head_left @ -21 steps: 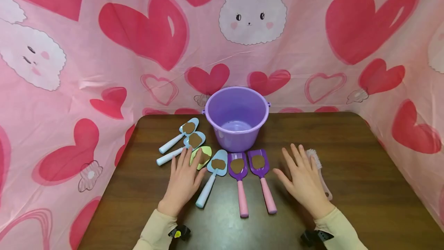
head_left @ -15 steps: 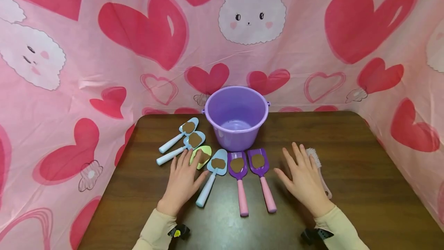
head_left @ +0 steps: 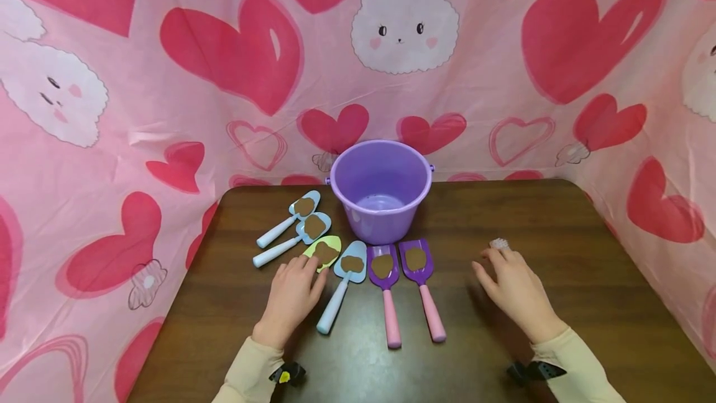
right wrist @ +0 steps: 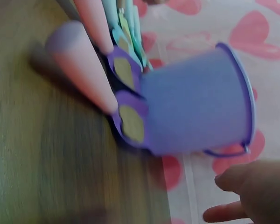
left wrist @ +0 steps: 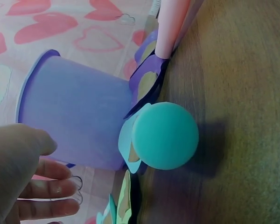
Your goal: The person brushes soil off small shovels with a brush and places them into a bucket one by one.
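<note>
One green scoop (head_left: pixel 326 252) lay by the left hand (head_left: pixel 286 297), fingers relaxed; across the surface (head_left: pixel 593 278), the right hand (head_left: pixel 521 296), fingers loosely bent, thumb parted, masked all but the bristly tip of the brush (head_left: pixel 500 243), contact hidden; seemingly a reach; next called for a pinch.

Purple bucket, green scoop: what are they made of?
The bucket looks like smooth, satin plastic: even colour, soft reflection inside. The green scoop seems smooth plastic too, thin-edged and uniformly lime where bare, though painted metal is possible.
</note>
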Action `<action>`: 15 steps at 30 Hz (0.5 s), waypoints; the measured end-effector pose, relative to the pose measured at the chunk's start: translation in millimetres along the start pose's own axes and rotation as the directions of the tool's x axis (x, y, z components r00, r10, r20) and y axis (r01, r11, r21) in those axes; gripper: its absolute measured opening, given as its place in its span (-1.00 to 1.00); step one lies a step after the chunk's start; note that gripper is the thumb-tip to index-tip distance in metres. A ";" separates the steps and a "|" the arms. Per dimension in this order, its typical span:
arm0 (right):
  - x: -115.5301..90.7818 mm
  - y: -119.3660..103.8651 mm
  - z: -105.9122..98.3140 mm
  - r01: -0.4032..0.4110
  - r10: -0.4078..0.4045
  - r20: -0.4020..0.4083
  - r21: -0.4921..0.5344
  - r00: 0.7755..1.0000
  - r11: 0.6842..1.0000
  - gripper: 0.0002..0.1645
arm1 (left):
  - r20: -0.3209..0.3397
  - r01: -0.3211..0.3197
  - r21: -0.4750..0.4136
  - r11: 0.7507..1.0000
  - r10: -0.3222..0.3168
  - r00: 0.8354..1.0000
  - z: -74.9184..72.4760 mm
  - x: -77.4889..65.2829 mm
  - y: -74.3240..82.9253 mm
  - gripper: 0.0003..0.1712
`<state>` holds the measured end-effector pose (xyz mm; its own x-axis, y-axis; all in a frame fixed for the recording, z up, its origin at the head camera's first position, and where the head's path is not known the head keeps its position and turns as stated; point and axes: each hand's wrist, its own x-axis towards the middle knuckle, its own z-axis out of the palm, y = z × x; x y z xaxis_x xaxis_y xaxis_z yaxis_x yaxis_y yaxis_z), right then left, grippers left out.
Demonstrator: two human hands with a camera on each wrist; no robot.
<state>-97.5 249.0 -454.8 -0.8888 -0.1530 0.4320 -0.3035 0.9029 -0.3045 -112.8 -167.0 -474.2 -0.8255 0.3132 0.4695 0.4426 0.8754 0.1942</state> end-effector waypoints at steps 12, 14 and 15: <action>-10.1 52.8 -20.3 -0.276 0.314 0.404 -0.149 0.859 0.949 -0.57 | 0.035 0.017 -0.018 1.000 -0.017 0.999 0.0 -0.9 1.3 -0.84; -10.8 57.5 -19.0 -0.306 0.350 0.448 -0.171 0.823 0.937 -0.50 | 0.045 0.026 -0.019 0.999 -0.025 0.999 -0.1 -0.5 1.9 -0.84; -11.3 59.2 -18.0 -0.315 0.364 0.466 -0.182 0.806 0.931 -0.47 | 0.048 0.030 -0.020 0.999 -0.029 0.998 -0.1 -0.4 2.2 -0.84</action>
<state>-99.3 311.5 -462.4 -0.9872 0.0179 -0.1585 0.0601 0.9623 -0.2654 -111.5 -165.2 -473.9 -0.8540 0.3048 0.4217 0.4244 0.8770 0.2255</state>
